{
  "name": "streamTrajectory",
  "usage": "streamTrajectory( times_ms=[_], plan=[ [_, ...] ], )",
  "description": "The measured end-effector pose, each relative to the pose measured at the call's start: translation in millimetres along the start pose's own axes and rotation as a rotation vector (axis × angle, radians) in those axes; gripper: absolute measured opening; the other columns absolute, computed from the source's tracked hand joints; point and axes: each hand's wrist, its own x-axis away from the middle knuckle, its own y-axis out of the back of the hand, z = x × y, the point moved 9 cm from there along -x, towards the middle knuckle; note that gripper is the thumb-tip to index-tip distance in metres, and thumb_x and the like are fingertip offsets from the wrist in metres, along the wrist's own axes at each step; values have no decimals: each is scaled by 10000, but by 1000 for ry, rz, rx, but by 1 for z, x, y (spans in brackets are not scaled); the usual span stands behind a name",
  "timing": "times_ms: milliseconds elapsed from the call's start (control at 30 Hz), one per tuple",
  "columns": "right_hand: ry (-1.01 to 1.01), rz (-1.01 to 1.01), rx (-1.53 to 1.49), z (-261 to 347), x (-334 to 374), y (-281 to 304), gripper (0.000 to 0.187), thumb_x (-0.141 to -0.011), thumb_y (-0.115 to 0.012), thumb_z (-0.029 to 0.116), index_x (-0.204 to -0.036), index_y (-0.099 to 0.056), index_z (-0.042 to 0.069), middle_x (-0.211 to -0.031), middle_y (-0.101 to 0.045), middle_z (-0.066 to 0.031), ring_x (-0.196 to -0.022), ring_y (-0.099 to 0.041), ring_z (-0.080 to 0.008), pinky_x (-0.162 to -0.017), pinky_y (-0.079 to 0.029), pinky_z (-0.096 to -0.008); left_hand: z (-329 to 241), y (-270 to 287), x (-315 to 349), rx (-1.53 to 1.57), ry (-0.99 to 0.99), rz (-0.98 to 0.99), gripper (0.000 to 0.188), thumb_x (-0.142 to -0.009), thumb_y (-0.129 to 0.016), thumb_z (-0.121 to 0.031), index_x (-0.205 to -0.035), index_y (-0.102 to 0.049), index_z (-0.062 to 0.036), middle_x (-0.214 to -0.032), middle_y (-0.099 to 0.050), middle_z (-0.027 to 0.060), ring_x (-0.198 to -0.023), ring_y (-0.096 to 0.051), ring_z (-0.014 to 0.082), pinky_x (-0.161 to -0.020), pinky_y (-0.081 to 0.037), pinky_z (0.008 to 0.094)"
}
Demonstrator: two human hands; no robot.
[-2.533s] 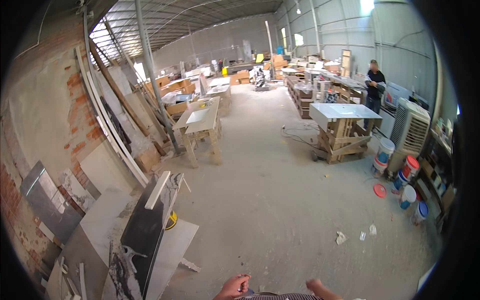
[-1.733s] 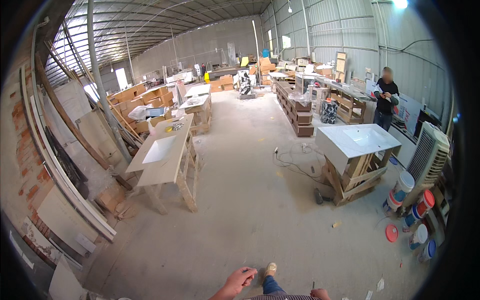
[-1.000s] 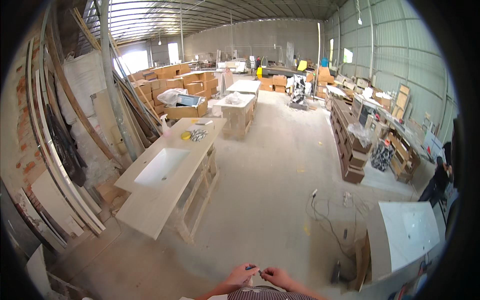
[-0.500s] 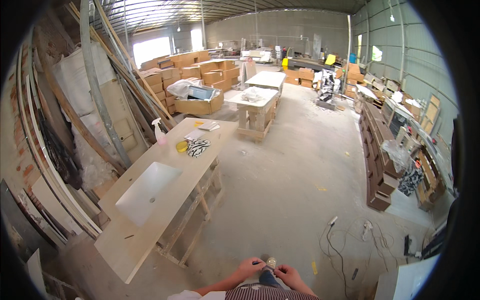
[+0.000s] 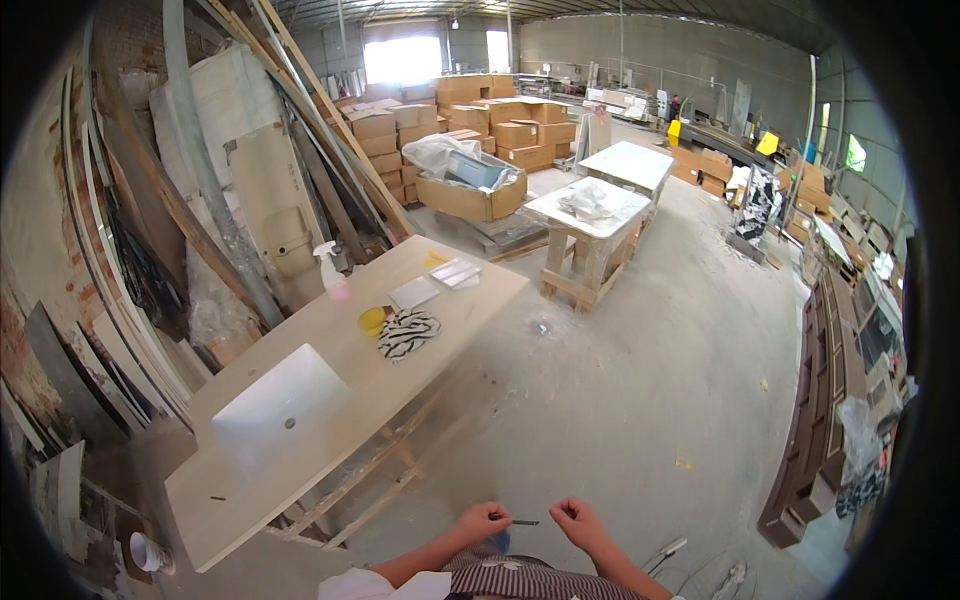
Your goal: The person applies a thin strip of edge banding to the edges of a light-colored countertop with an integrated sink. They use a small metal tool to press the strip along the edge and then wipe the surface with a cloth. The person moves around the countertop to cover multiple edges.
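My left hand (image 5: 483, 522) is closed in front of my striped apron, pinching a thin dark blade-like strip (image 5: 525, 522) that points right. A short gap away, my right hand (image 5: 577, 526) has its fingers curled together; whether anything small is in them is hidden. Both are held over the floor, to the right of a beige countertop (image 5: 330, 470) on a wooden stand. Set into that countertop is a white rectangular basin (image 5: 262, 400). Farther up it lie a black-and-white striped cloth (image 5: 408, 335), a yellow tape roll (image 5: 373, 321), and a pink-bottomed spray bottle (image 5: 331, 272).
White pads (image 5: 415, 291) lie at the countertop's far end. Beyond stands a white-topped wooden bench (image 5: 590, 208). Cardboard boxes (image 5: 525, 150) are stacked behind. Long boards and posts (image 5: 205, 170) lean at left; brown cabinet frames (image 5: 815, 420) line the right. Cables (image 5: 715, 578) lie on the floor.
My view has turned left and nearer the countertop. My hands have moved apart, and the thin dark strip now shows plainly in my left hand.
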Motion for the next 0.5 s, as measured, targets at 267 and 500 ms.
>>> streamTrajectory(
  times_ms=[267,500],
  plan=[
    [741,552,130,212,-127,43,197,-891,-657,64,-1088,-668,75,-1030,-676,-64,-999,-622,-250,-901,-480,-377,-92,49,-179,-146,-52,38,281,-869,-716,-302,-1013,-705,-61,-911,-715,89,-832,-657,165,-777,-521,333],
    [833,1131,45,363,-172,4,170,-960,-577,71,-1115,-643,51,-1073,-652,-84,-1030,-597,-254,-927,-458,-362,-163,80,-312,-202,-37,155,253,-886,-681,-300,-1031,-705,-94,-985,-712,113,-924,-669,254,-827,-515,374]
  ],
)
